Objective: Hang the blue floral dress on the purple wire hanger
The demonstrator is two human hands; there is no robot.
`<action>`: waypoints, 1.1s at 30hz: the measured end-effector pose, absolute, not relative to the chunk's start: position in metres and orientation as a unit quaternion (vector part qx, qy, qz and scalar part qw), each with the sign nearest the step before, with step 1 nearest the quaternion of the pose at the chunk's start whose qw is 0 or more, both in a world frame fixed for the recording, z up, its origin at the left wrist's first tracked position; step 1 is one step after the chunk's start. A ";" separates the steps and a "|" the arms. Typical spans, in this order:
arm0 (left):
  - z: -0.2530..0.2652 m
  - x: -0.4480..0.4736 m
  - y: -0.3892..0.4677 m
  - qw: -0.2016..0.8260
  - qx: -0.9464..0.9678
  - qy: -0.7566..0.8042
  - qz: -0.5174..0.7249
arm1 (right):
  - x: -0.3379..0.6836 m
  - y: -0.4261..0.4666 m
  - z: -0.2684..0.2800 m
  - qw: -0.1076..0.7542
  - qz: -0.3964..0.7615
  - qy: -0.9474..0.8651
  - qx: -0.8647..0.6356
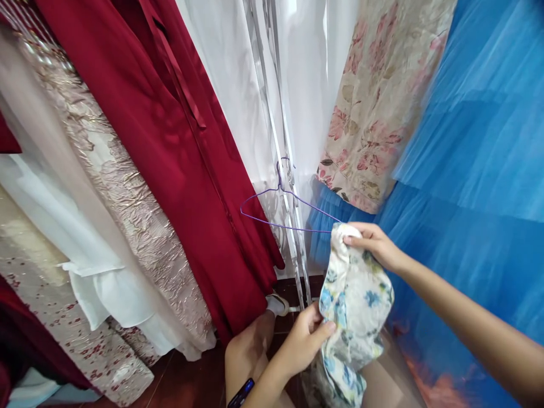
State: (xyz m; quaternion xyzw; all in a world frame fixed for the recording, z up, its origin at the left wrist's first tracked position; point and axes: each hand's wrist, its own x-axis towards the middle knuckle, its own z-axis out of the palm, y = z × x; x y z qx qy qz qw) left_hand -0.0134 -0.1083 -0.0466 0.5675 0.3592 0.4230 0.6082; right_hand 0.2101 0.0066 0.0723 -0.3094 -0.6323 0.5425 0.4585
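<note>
A purple wire hanger point(293, 228) is in the middle of the head view, its hook up by the shiny white straps. The hanger's right end goes into a white garment with blue and yellow flowers point(365, 300). My right hand point(374, 243) pinches the top of this floral garment around the hanger's end, thumb in front. Lower down, my left hand point(308, 337) grips the garment's left edge between thumb and fingers. The cloth hangs down over my lap, and its lower part is partly hidden.
Long gowns hang all round: a dark red dress point(170, 170) at left, a pink floral dress point(365, 124) and a blue tulle dress point(471, 187) at right. White straps point(274, 113) dangle in the centre. My knee point(244, 351) and a shoe point(278, 306) show below.
</note>
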 end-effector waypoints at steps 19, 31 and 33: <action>0.021 -0.186 -0.031 0.352 0.756 0.507 0.220 | 0.181 0.092 0.102 0.408 0.599 -0.629 -0.281; 0.110 -0.243 0.107 0.005 0.694 0.653 0.304 | 0.185 0.089 0.117 0.398 0.624 -0.593 -0.317; 0.118 -0.235 0.125 0.002 0.679 0.660 0.322 | 0.187 0.088 0.118 0.388 0.657 -0.566 -0.312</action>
